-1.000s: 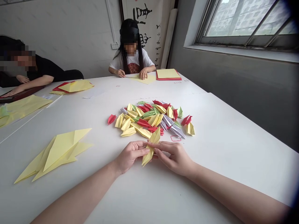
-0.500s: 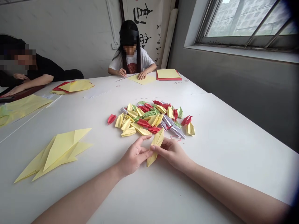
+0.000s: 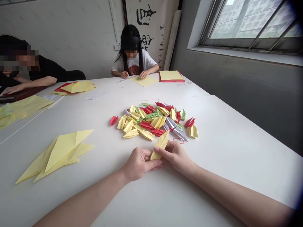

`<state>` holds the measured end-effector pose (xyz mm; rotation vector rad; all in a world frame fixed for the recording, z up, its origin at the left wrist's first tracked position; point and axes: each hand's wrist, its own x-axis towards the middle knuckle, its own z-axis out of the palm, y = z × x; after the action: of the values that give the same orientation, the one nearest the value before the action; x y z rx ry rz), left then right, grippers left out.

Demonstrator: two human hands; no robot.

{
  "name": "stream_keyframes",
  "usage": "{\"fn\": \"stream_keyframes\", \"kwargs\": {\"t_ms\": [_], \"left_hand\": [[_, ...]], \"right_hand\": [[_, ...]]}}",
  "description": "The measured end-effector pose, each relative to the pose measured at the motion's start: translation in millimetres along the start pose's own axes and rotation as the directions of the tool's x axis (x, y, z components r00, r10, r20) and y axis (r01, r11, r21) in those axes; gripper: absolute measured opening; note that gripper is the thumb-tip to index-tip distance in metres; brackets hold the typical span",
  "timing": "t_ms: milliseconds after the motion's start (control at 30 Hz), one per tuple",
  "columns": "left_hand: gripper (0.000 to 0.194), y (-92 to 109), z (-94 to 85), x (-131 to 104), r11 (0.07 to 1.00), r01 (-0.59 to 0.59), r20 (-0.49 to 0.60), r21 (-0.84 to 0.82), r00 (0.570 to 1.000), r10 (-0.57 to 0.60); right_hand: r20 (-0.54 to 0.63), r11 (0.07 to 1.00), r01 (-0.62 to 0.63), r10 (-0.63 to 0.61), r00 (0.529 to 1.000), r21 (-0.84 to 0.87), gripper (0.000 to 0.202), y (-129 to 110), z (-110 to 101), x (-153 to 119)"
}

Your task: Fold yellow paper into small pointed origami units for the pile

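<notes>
Head view: the yellow fold (image 3: 162, 141) sits between my hands over the counter (image 3: 189, 198), its long axis slanting away from me and rightward. My right hand (image 3: 178, 156) pinches its right side, thumb across the front; my left hand (image 3: 137, 162) pinches the near end. Beyond lies the pile (image 3: 156, 122).

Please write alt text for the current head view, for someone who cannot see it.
A person's left hand and right hand hold a folded yellow paper at a white table. Beyond them lies a pile of small folded papers, yellow, red, green and pale lilac; larger yellow folded sheets lie to the left. Behind sit a person in white and another in black.
</notes>
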<state>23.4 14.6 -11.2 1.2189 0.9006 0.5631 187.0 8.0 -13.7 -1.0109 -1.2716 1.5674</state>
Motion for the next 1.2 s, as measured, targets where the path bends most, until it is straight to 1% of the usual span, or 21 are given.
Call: {"fn": "stream_keyframes", "kwargs": {"t_ms": [100, 167, 267, 333, 367, 433, 500, 533, 567, 633, 700, 733, 767, 800, 833, 900, 933, 967, 1033, 1133, 1200], "left_hand": [[0.025, 0, -3.3, -3, 0.999, -0.030, 0.037, 0.042, 0.999, 0.028], [0.024, 0, -4.6, -5, 0.998, -0.038, 0.070, 0.041, 0.997, 0.035], [0.025, 4, -5.9, -7, 0.999, -0.039, 0.147, -0.020, 0.988, 0.041], [0.032, 7, -7.8, -7, 0.996, -0.023, 0.231, -0.086, 0.972, 0.043], [0.036, 8, -9.2, -6, 0.992, -0.007, 0.269, -0.125, 0.962, 0.041], [0.043, 9, -12.7, -3, 0.974, 0.062, 0.324, -0.218, 0.946, 0.013], [0.053, 10, -16.2, 0, 0.932, 0.165, 0.334, -0.322, 0.941, -0.051], [0.055, 10, -17.7, 2, 0.912, 0.214, 0.337, -0.350, 0.937, -0.090], [0.053, 10, -18.7, 2, 0.903, 0.247, 0.340, -0.352, 0.932, -0.123], [0.039, 11, -19.2, 2, 0.910, 0.279, 0.341, -0.307, 0.925, -0.169], [0.026, 12, -16.9, 1, 0.916, 0.266, 0.306, -0.301, 0.936, -0.171], [0.022, 12, -14.9, 0, 0.914, 0.234, 0.264, -0.331, 0.953, -0.148], [0.021, 11, -12.2, -1, 0.914, 0.176, 0.199, -0.367, 0.974, -0.108], [0.022, 11, -9.2, -1, 0.917, 0.093, 0.111, -0.388, 0.992, -0.054], [0.023, 9, -6.0, -2, 0.925, 0.003, 0.014, -0.380, 1.000, 0.003], [0.026, 6, 0.1, -1, 0.946, -0.142, -0.147, -0.290, 0.984, 0.102], [0.027, 4, 2.6, 0, 0.953, -0.178, -0.196, -0.244, 0.972, 0.131], [0.028, 3, 4.6, 1, 0.957, -0.197, -0.225, -0.215, 0.963, 0.147], [0.029, 1, 7.2, 4, 0.959, -0.201, -0.251, -0.200, 0.957, 0.149], [0.032, 3, 9.9, 6, 0.973, -0.159, -0.243, -0.167, 0.963, 0.115], [0.036, 5, 12.6, 7, 0.985, -0.148, -0.238, -0.089, 0.963, 0.123]], "right_hand": [[0.032, 0.996, -0.057, 0.055, 0.998, 0.070, 0.035, -1, 1, -2], [0.057, 0.992, -0.059, 0.053, 0.997, 0.110, 0.036, -1, 0, -3], [0.085, 0.987, -0.052, 0.039, 0.996, 0.154, 0.035, 1, -2, -3], [0.082, 0.986, -0.032, 0.019, 0.996, 0.162, 0.033, 1, -4, -2], [0.071, 0.988, -0.006, -0.005, 0.997, 0.156, 0.032, 0, -4, -2], [0.061, 0.988, 0.062, -0.072, 0.996, 0.143, 0.027, -1, -5, 0], [0.098, 0.983, 0.097, -0.113, 0.989, 0.155, 0.024, -1, -5, 1], [0.116, 0.981, 0.103, -0.123, 0.986, 0.166, 0.023, -1, -4, 1], [0.129, 0.979, 0.104, -0.128, 0.983, 0.178, 0.022, 0, -3, 1], [0.122, 0.974, 0.107, -0.133, 0.983, 0.200, 0.021, 0, -2, 1], [0.125, 0.970, 0.096, -0.126, 0.984, 0.223, 0.018, 0, -2, 0], [0.136, 0.969, 0.077, -0.111, 0.984, 0.233, 0.016, -1, -3, 0], [0.139, 0.970, 0.058, -0.093, 0.986, 0.235, 0.017, -1, -4, 0], [0.127, 0.973, 0.041, -0.072, 0.989, 0.228, 0.019, -2, -5, 0], [0.106, 0.976, 0.024, -0.048, 0.993, 0.217, 0.022, -2, -6, 0], [0.040, 0.980, -0.006, -0.002, 0.999, 0.199, 0.023, -1, -8, 1], [0.009, 0.981, -0.018, 0.017, 1.000, 0.193, 0.022, -1, -9, 2], [-0.020, 0.981, -0.028, 0.033, 0.999, 0.191, 0.022, 0, -9, 3], [-0.065, 0.981, -0.048, 0.061, 0.996, 0.189, 0.023, 1, -9, 4], [-0.108, 0.978, -0.066, 0.089, 0.990, 0.199, 0.026, 1, -7, 4], [-0.120, 0.975, -0.068, 0.095, 0.988, 0.213, 0.029, 1, -7, 3]]}}
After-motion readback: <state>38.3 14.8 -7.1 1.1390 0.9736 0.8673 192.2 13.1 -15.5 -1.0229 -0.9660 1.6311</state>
